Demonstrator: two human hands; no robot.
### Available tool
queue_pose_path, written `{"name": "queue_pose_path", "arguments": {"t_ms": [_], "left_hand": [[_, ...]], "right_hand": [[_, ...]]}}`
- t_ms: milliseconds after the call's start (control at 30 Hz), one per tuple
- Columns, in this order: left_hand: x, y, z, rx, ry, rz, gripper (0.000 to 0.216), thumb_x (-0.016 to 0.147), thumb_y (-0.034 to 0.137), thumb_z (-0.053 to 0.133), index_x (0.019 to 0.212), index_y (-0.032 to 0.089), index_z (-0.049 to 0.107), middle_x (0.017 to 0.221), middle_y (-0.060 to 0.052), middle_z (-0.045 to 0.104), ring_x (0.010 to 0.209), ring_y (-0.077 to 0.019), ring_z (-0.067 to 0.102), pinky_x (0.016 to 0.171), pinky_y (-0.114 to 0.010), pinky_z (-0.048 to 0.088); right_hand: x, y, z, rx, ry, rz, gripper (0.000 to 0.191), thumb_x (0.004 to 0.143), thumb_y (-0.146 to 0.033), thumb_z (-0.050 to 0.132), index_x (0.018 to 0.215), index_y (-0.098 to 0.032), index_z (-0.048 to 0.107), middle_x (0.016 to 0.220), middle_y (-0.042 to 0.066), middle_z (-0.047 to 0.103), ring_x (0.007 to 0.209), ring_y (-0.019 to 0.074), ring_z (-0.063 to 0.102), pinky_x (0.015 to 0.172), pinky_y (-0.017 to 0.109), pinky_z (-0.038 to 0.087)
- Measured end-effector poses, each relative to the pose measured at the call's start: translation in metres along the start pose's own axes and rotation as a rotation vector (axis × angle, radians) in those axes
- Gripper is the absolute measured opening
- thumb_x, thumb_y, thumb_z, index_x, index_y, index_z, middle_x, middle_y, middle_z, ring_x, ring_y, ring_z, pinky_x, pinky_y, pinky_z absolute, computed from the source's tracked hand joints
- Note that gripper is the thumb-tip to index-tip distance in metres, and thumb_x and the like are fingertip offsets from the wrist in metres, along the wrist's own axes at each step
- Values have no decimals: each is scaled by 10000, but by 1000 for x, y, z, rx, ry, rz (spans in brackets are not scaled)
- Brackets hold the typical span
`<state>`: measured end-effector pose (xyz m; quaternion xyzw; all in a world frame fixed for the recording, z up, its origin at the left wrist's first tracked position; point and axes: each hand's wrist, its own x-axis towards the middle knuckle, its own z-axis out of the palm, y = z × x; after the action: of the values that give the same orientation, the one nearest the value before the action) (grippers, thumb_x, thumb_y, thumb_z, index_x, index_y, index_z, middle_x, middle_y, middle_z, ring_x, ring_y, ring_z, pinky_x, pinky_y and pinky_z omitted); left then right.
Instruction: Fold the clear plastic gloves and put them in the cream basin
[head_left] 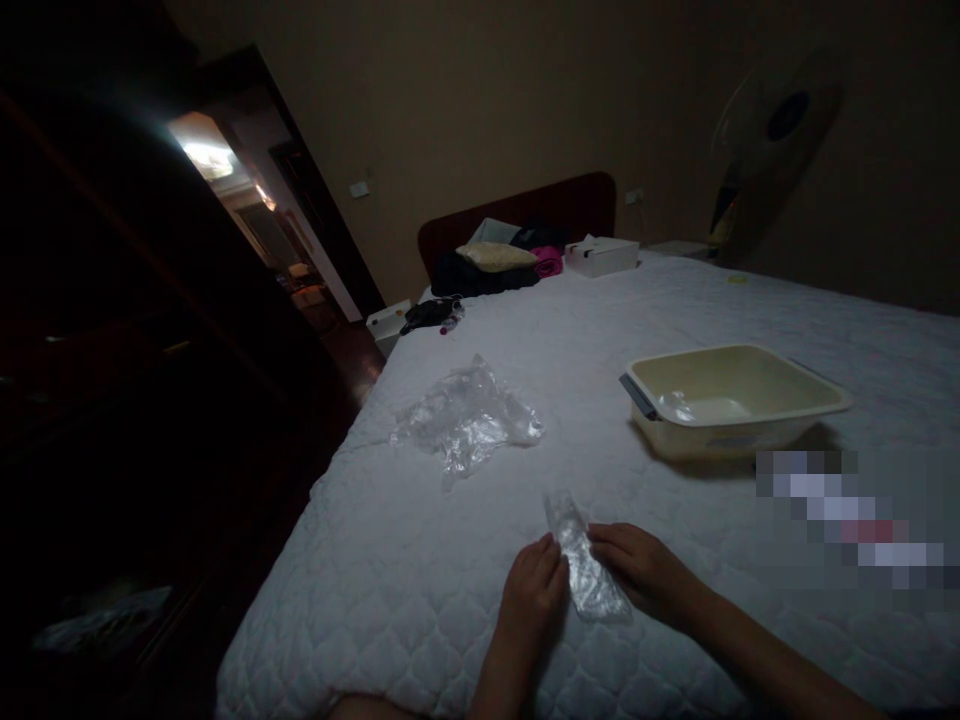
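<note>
A clear plastic bag [581,565], folded into a narrow strip, lies on the white quilted bed between my two hands. My left hand [534,585] holds its left edge, with the fingers bent close together. From the right, my right hand [637,562] grips the opposite edge, its fingers reaching over the plastic and its thumb mostly hidden. Farther up the bed, a second clear plastic bag [476,420] is spread out and crumpled.
A cream plastic basin [750,430] with grey handles stands to the right, with some clear plastic inside. Clothes [487,280] and a white box [602,257] rest near the headboard [525,208]. A fan [780,120] stands in the far right corner. The bed's left edge drops to dark floor.
</note>
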<state>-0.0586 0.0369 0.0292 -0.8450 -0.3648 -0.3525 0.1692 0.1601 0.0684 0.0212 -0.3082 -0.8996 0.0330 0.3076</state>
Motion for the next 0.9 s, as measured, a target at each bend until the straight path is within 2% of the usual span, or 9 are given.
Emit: {"name": "queue_pose_path", "arguments": {"t_ms": [200, 400, 567, 700, 900], "left_hand": [[2, -1, -2, -105, -39, -156, 207, 877, 147, 453, 1033, 148, 589, 945, -99, 665, 851, -186, 630, 721, -321, 536], [-1, -5, -2, -322, -68, -302, 173, 858, 182, 507, 992, 193, 617, 972, -79, 653, 914, -185, 603, 782, -353, 509], [1, -3, -6, -363, -133, -330, 159, 843, 185, 523, 965, 207, 622, 1059, -80, 623, 966, -198, 574, 811, -369, 479], [8, 1, -10, -405, -191, -387, 154, 836, 177, 512, 953, 204, 608, 933, -54, 643, 923, -190, 564, 828, -357, 446], [13, 11, -1, -349, -175, -658, 119, 839, 202, 480, 783, 179, 582, 794, -42, 601, 774, -173, 541, 726, -302, 419]], "right_hand": [[-1, 2, 0, 101, 0, 55, 351, 830, -133, 455, 1158, -194, 562, 1121, 101, 634, 1030, 194, 585, 863, 358, 494], [2, 1, -3, 166, -33, 146, 350, 823, -183, 486, 1163, -206, 567, 1111, 85, 646, 1018, 198, 596, 875, 355, 486], [1, 2, -1, 166, -55, 154, 331, 786, -158, 484, 1087, -192, 616, 1103, 98, 648, 1024, 212, 588, 882, 375, 472], [-1, 4, 1, 185, -48, 188, 284, 794, -223, 488, 1031, -184, 638, 1069, 110, 662, 1005, 233, 595, 882, 402, 461], [10, -6, 0, 240, -44, 424, 273, 855, -343, 432, 897, -186, 652, 899, 86, 687, 858, 216, 622, 787, 350, 476]]}}
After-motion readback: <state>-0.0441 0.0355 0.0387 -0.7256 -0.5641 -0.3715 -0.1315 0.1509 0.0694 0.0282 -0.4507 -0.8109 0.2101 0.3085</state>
